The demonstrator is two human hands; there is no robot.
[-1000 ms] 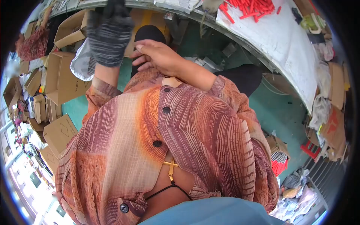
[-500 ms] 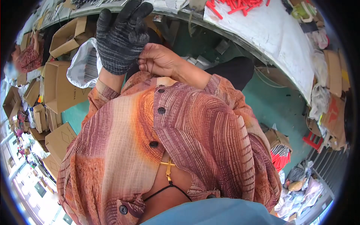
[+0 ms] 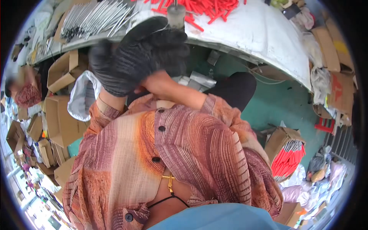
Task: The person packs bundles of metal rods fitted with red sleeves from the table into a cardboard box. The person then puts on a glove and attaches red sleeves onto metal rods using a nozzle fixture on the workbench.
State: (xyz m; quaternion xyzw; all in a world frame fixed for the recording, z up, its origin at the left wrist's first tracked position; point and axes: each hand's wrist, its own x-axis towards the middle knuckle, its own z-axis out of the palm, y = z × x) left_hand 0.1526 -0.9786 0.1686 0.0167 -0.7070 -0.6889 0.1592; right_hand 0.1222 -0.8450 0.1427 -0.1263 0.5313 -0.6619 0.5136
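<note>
My left hand [image 3: 124,69], in a dark grey knitted glove, is raised at the upper left, its fingers smeared by motion. Crossing from the right, my right hand [image 3: 159,82] shows bare skin at the wrist and lower palm, close against the gloved hand. Dark glove-like fabric [image 3: 168,50] with blurred finger shapes covers the far end of the right hand; whether that hand is inside it is unclear. The right fingers are hidden. What the left fingers touch cannot be made out.
Red sticks [image 3: 214,8] and metal rods [image 3: 96,19] lie on the white worktable [image 3: 260,42] ahead. Cardboard boxes [image 3: 63,119] and a white bag [image 3: 82,96] are at left, near another person [image 3: 28,90]. A box of red-ended rods [image 3: 285,163] stands at right.
The view shows more of the worktable and its rods. Dark fabric now appears around the far end of my right hand, which was bare earlier. My gloved left hand has turned and blurred.
</note>
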